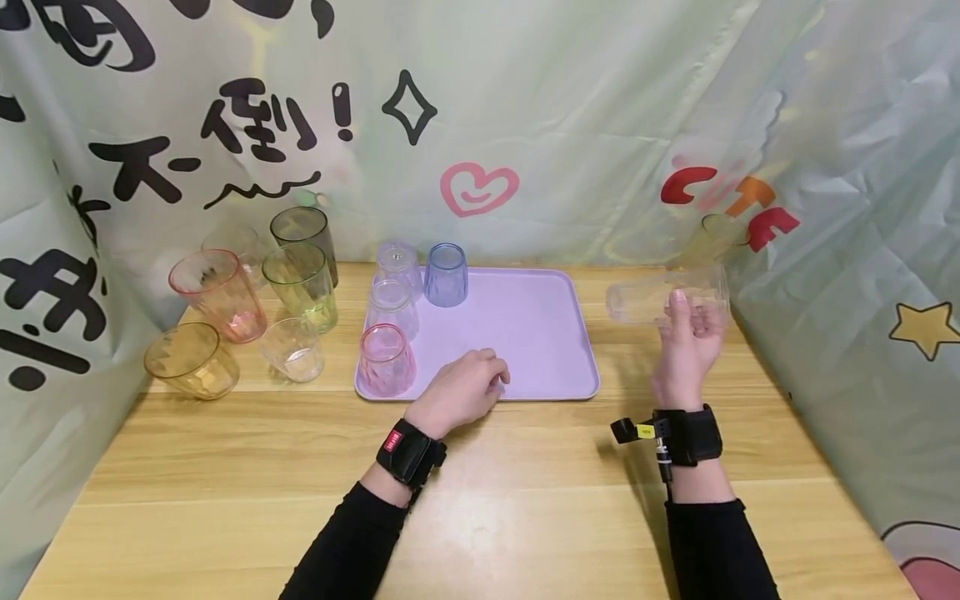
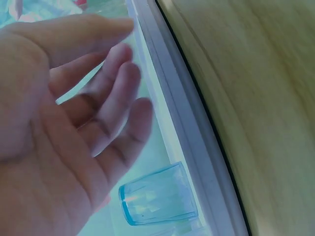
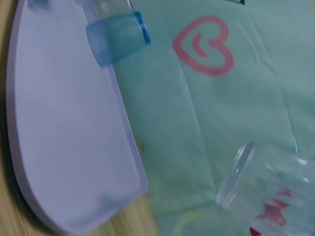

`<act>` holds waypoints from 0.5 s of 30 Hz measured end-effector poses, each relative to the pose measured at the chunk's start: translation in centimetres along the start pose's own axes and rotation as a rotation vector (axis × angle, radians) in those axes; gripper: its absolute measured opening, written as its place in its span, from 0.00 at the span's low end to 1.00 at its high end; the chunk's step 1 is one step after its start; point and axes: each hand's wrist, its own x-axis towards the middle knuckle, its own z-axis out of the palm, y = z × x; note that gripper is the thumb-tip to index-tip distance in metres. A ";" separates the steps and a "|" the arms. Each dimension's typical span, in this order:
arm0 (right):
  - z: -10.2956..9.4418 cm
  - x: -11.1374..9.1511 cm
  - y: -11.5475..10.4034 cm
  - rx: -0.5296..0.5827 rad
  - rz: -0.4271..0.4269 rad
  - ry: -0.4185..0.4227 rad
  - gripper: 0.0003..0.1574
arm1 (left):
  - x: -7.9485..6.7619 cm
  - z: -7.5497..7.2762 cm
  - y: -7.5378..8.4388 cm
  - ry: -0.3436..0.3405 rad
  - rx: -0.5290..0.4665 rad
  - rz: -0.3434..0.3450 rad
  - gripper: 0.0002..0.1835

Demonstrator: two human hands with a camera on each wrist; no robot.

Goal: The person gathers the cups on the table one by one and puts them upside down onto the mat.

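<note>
My right hand (image 1: 686, 354) grips a tall clear glass (image 1: 637, 302) that lies sideways in the air to the right of the lilac tray (image 1: 517, 333). Part of that clear glass (image 3: 275, 189) shows at the lower right of the right wrist view. Loosely bent, the fingers of my left hand (image 1: 463, 390) hold nothing, close over the tray's front edge. Along the tray's left side stand a pink glass (image 1: 387, 362), a clear glass (image 1: 393, 307) and a pale purple glass (image 1: 398, 265). Beside the purple one is a blue glass (image 1: 447, 279).
Left of the tray stand an amber glass (image 1: 192, 367), a red-pink glass (image 1: 221, 296), a green glass (image 1: 303, 287), a dark grey glass (image 1: 307, 229) and a small clear glass (image 1: 294, 350). A yellowish glass (image 1: 712, 237) is at the back right. Printed cloth (image 1: 585, 125) hangs behind the table.
</note>
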 end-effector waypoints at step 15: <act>2.8 -3.9 1.8 -0.003 0.088 -0.282 0.17 | 1.0 -0.5 0.1 0.399 -0.031 0.026 0.35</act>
